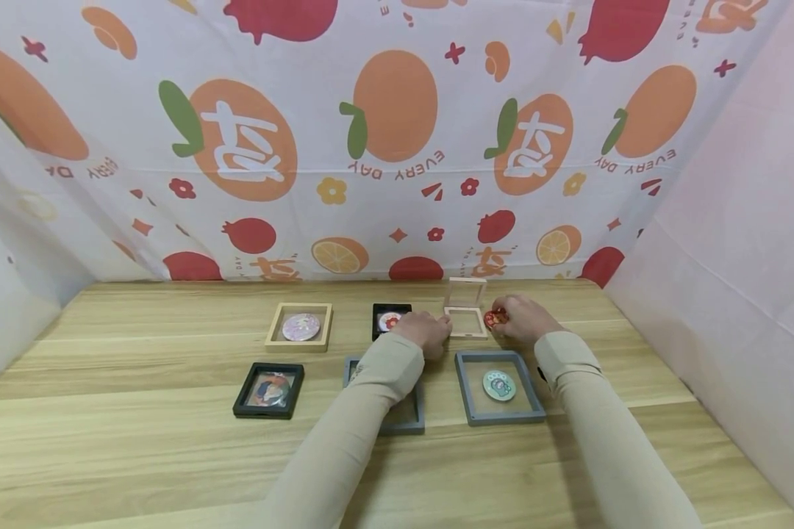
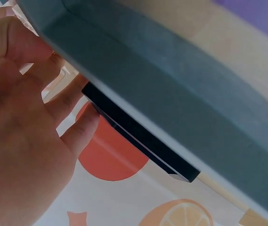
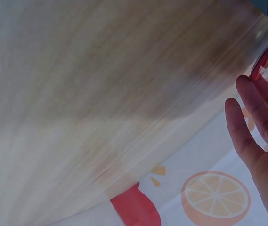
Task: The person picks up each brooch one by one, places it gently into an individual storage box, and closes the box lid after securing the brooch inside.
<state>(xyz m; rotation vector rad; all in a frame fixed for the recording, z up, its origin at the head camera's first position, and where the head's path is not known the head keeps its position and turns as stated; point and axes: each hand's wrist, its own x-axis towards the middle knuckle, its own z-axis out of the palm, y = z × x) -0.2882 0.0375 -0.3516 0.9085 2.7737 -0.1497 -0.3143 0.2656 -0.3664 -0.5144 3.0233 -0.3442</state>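
Note:
My right hand pinches a round red badge at its edge, just right of a small light-wood frame. In the right wrist view, fingertips meet the shiny red rim of the badge. The wooden frame stands open, its lid raised at the back. My left hand has its fingertips right at the frame's left edge. The left wrist view shows the fingers of my left hand loosely extended, their tips partly hidden behind a grey frame.
A black frame with a badge lies left of my left hand. A wooden frame and another black frame are farther left. Nearer stand a grey frame with a green badge and a grey frame partly under my left sleeve.

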